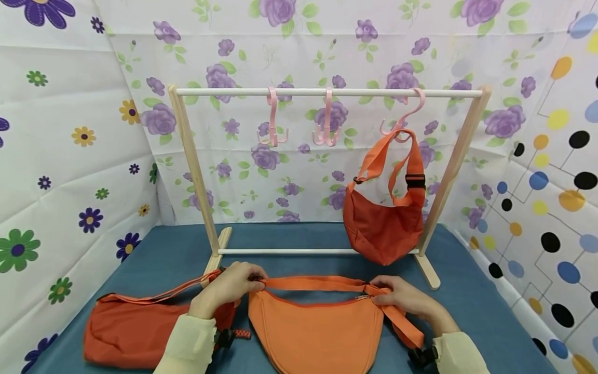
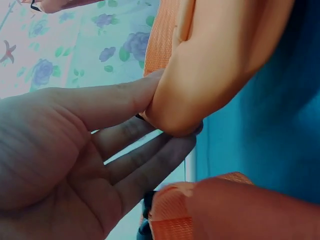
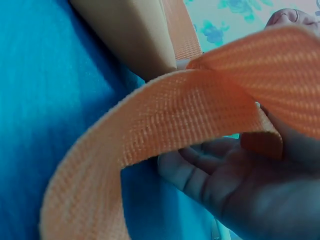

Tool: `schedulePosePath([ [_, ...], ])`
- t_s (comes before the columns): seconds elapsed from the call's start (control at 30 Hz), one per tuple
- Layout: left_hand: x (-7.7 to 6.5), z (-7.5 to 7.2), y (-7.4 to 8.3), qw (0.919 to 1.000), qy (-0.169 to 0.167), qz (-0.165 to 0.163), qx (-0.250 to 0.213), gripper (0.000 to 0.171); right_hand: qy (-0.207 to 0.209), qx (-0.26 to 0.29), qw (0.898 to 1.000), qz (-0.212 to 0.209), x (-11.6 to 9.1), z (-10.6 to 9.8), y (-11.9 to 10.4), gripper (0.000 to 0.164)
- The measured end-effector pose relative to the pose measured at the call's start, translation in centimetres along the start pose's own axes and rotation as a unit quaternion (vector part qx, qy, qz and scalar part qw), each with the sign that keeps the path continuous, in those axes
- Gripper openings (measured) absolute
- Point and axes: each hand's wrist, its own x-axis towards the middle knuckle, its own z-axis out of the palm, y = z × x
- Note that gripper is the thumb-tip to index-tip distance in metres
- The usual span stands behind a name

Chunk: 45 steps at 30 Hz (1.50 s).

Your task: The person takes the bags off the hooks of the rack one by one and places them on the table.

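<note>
The orange bag (image 1: pixel 320 335) lies on the blue cloth (image 1: pixel 495 327), in front of the rack (image 1: pixel 299 92), with its mouth towards the rail and its lower end cut off by the picture's edge. The left hand (image 1: pixel 232 285) pinches its upper left corner, thumb against fingers; the right hand (image 1: pixel 406 296) grips the upper right corner beside the zip pull (image 1: pixel 362 297), fingers curled on the strap (image 1: pixel 313 283).

The bag looks light and soft, likely to sag if held at one side only, and hardly fragile. The woven strap should give a sure grip (it twists easily, as the loop by the right hand shows), so the two strap ends seem the best places to hold.

A red bag (image 1: pixel 135 332) lies on the cloth at the left, partly behind the left forearm. Another bag (image 1: pixel 383 228) hangs by its strap from the right hook (image 1: pixel 415 106); the left hook (image 1: pixel 273 119) and middle hook (image 1: pixel 328 119) bear nothing. Around stand white walls (image 1: pixel 303 57), printed with flowers behind and left, dots at right.
</note>
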Motion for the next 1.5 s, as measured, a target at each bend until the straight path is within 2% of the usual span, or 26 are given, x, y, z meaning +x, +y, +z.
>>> schedulePosePath([
  [0.17,0.0,0.1,-0.4,0.9997,0.007,-0.005,0.022,0.014,-0.003,-0.020,1.000,-0.011,0.3,-0.1,0.4,0.039],
  [0.33,-0.1,0.2,-0.9,0.9994,0.006,-0.016,0.032,0.015,-0.019,-0.037,0.999,-0.033,1.3,-0.6,2.4,0.040],
  [0.43,-0.2,0.3,-1.3,0.9995,0.001,-0.016,0.028,0.016,-0.020,-0.029,0.998,-0.043,1.3,-0.5,2.3,0.040],
  [0.47,-0.2,0.3,-1.4,0.9995,-0.002,-0.017,0.025,0.016,-0.025,-0.029,0.997,-0.062,1.4,-0.5,2.4,0.039],
  [0.57,-0.2,0.5,-1.7,0.9995,-0.007,-0.024,0.021,0.016,-0.013,-0.038,0.998,-0.046,0.8,-0.1,1.1,0.038],
  [0.6,-0.1,0.5,-1.8,0.9994,-0.008,-0.027,0.021,0.016,-0.009,-0.046,0.998,-0.037,1.0,-0.1,1.5,0.037],
  [0.67,0.0,0.7,-1.9,0.9991,-0.010,-0.033,0.023,0.016,-0.006,-0.043,0.999,-0.026,2.0,-0.3,3.9,0.037],
  [0.7,0.0,0.7,-1.9,0.9991,-0.011,-0.034,0.024,0.016,-0.002,-0.035,0.999,-0.006,2.4,-0.3,4.9,0.039],
  [0.83,0.0,0.7,-1.9,0.9989,-0.018,-0.037,0.021,0.016,-0.008,-0.003,1.000,0.002,4.5,-1.0,9.8,0.044],
  [0.87,0.0,0.7,-1.8,0.9990,-0.020,-0.036,0.018,0.017,-0.009,-0.003,1.000,0.001,4.5,-1.0,9.9,0.045],
  [0.9,0.0,0.7,-1.8,0.9990,-0.021,-0.035,0.017,0.017,-0.012,-0.014,1.000,-0.020,4.0,-0.8,9.1,0.045],
  [1.0,0.0,0.7,-1.8,0.9991,-0.024,-0.032,0.016,0.017,-0.016,-0.023,0.999,-0.026,4.1,-0.9,9.2,0.046],
  [1.1,0.1,0.7,-1.7,0.9991,-0.024,-0.032,0.018,0.017,-0.015,-0.037,0.999,-0.024,4.2,-1.0,9.2,0.049],
  [1.13,0.0,0.7,-1.7,0.9990,-0.023,-0.033,0.019,0.018,-0.011,-0.034,0.999,-0.003,4.6,-1.2,9.9,0.051],
  [1.23,0.1,0.7,-1.7,0.9989,-0.021,-0.036,0.021,0.018,-0.018,-0.077,0.997,-0.006,3.6,-1.3,7.8,0.054],
  [1.4,0.0,0.7,-1.6,0.9991,-0.018,-0.033,0.022,0.018,-0.047,-0.134,0.990,-0.013,-0.2,-0.7,0.4,0.058],
  [1.5,0.1,0.7,-1.7,0.9991,-0.018,-0.029,0.024,0.019,-0.059,-0.136,0.989,-0.007,-1.5,-0.2,-2.2,0.060],
])
